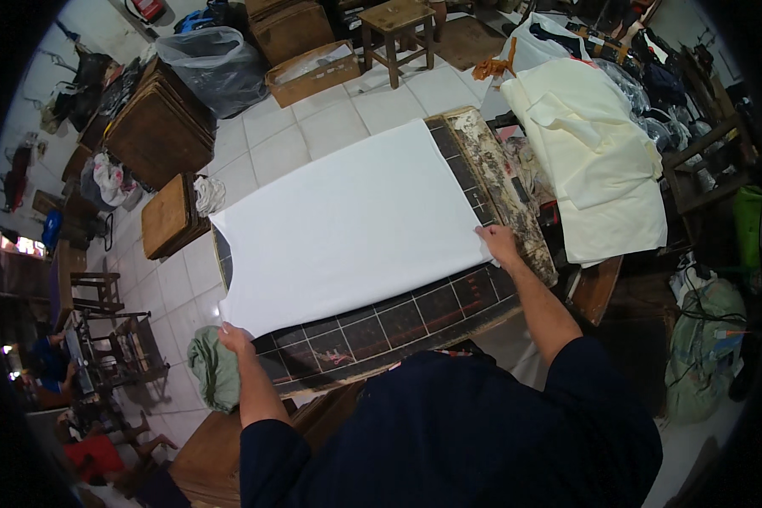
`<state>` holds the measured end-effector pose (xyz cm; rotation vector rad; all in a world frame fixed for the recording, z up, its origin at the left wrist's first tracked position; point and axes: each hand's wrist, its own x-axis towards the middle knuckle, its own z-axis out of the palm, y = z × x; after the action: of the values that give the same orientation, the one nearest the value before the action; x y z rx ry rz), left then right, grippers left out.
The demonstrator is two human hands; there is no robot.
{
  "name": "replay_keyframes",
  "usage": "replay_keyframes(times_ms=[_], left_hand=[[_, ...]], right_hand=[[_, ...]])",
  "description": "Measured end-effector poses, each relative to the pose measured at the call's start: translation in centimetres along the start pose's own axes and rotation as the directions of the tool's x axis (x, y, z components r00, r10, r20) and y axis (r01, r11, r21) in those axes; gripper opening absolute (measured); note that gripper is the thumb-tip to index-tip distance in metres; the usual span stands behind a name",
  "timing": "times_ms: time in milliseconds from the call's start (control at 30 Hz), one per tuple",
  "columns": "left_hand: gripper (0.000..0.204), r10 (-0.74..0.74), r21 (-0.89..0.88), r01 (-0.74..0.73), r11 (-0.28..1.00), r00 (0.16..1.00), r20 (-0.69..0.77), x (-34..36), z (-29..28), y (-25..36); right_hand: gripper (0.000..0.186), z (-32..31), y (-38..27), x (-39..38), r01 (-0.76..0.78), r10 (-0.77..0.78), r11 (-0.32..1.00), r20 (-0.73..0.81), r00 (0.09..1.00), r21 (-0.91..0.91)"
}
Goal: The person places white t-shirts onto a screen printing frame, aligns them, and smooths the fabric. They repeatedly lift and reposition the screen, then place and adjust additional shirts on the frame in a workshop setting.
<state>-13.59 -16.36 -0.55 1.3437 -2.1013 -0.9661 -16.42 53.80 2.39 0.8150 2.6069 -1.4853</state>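
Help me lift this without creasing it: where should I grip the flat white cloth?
Judging by its flat spread, grip the white cloth at its two near corners, from your side, where the left hand and right hand sit.

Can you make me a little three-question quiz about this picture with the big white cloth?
1. True or false: the white cloth lies spread flat on the dark gridded table.
2. Which hand holds the cloth's corner nearest the cream fabric pile? A) left hand B) right hand C) neither
3. Fill in: the crumpled cloth beside the left hand, at the table's edge, is ____ in colour.

Key
1. True.
2. B. The right hand grips that near corner, while the left hand grips the other near corner.
3. Green.
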Motion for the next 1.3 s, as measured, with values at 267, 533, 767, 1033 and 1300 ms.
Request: replay_keyframes(times_ms=[267, 533, 767, 1033, 1300], left_hand=[[0.046, -0.060, -0.075, 0.065, 0.995, 0.996, 0.066, -2.6, -4.8, -3.7], [0.044, -0.007, -0.066, 0.010, 0.998, 0.999, 0.051, -3.8, -7.5, -6.5], [0.043, 0.003, -0.083, 0.002, 0.997, 0.998, 0.063, -4.2, -8.4, -8.4], [0.038, 0.001, -0.067, 0.016, 0.998, 0.969, 0.248, -3.7, -11.4, -9.5], [0.033, -0.116, -0.100, 0.150, 0.984, 0.952, 0.282, -4.0, -12.7, -10.0]], right_hand=[[0.031, -1.4, 1.5, -5.1, -0.032, 0.032, 0.999, 0.051, 0.998, -0.002], [0.031, -1.9, 3.1, -8.5, -0.037, 0.038, 0.998, 0.018, 0.999, -0.045], [0.034, -2.3, 4.1, -10.8, -0.055, 0.059, 0.989, 0.028, 0.998, -0.136], [0.035, -2.2, 6.3, -12.8, -0.099, 0.101, 0.990, 0.023, 0.995, -0.101], [0.035, -2.3, 6.7, -14.2, -0.102, 0.108, 0.976, 0.021, 0.994, -0.191]])
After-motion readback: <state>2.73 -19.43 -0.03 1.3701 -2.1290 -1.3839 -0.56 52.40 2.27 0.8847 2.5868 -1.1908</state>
